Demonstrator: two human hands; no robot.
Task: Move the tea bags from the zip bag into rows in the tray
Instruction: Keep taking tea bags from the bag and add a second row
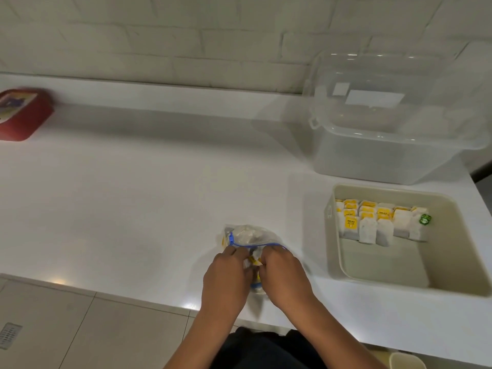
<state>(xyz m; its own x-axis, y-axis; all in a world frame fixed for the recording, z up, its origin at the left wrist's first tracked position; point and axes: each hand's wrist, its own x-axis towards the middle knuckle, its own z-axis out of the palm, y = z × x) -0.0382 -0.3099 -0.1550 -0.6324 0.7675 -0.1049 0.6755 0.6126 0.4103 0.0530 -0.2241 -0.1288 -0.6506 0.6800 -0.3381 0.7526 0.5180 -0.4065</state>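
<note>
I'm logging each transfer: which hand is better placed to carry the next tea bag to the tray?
Probably the right hand. Both hands are at the zip bag, but the tray lies to its right, so the left hand can steady the bag.

We see a white counter (133,195), clear zip bag (253,235) with blue zipper strip, white tea bags (383,225) with yellow tags, one green tag, beige tray (452,262), red box (24,113), white brick-pattern wall (159,35).

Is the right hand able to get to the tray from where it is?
Probably yes. The right hand is busy at the zip bag, but the tray sits open-topped just to its right, with bare counter between them and nothing in the way.
</note>
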